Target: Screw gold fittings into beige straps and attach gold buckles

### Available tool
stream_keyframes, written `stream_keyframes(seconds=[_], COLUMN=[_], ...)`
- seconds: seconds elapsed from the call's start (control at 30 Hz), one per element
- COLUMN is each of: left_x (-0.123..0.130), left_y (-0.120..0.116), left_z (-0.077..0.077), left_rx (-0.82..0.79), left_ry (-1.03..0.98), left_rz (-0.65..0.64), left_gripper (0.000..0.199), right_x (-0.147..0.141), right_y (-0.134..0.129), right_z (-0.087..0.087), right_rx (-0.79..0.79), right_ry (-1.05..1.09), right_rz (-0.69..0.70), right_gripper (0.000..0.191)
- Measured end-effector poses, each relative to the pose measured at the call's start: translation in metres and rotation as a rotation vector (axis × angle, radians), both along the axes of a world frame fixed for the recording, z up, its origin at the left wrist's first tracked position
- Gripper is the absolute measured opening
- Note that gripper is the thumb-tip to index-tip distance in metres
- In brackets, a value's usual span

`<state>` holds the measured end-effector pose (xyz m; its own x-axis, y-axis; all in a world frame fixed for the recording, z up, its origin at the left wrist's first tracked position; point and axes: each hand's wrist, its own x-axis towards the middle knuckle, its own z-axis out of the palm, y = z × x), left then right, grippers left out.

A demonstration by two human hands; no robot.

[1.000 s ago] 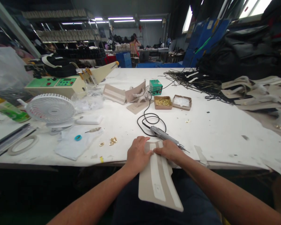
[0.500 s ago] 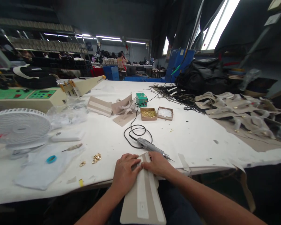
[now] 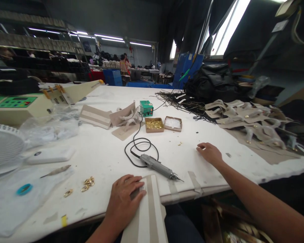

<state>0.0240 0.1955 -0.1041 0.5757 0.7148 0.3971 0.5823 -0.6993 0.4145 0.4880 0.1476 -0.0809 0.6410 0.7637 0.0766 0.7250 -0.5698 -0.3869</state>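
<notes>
My left hand (image 3: 125, 199) grips the upper left edge of a beige panel (image 3: 152, 216) with pale strips, at the table's front edge. Its thumb lies on top of the panel. Over the white table to the right, my right hand (image 3: 209, 152) is off the panel, thumb and forefinger curled near each other; whether anything is between them is too small to tell. A grey electric screwdriver (image 3: 157, 166) lies between the hands, its tip pointing right. Behind it are a box of small brass parts (image 3: 154, 125) and a box of white pieces (image 3: 173, 123).
Gold clasps (image 3: 88, 184), a white fan (image 3: 5, 148) and a blue ring (image 3: 24, 189) are on the left. Beige panels (image 3: 95, 116) and a green control box (image 3: 146, 108) stand farther back. Strapped beige pieces (image 3: 248, 116) are piled right. A person (image 3: 125, 65) is far behind.
My right hand has let go of the panel and moved right and forward over the table. My left hand stays on the panel. The view has turned right and shifted closer.
</notes>
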Motion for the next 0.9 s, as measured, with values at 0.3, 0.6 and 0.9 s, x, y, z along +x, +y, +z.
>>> stream_keyframes(seconds=[0.3, 0.6, 0.9], left_x=[-0.003, -0.006, -0.006], left_y=[0.011, 0.017, 0.018], left_z=[-0.014, -0.019, -0.02], left_rx=[0.166, 0.266, 0.282], left_ry=[0.067, 0.091, 0.083], left_rz=[-0.041, -0.08, -0.085], left_gripper=[0.024, 0.027, 0.028], right_x=[0.056, 0.051, -0.015], right_y=[0.006, 0.009, 0.057], right_z=[-0.018, -0.001, 0.001], right_rx=[-0.084, 0.057, 0.126], right_ry=[-0.038, 0.103, 0.432], right_rz=[0.073, 0.131, 0.19], right_gripper=[0.024, 0.025, 0.018])
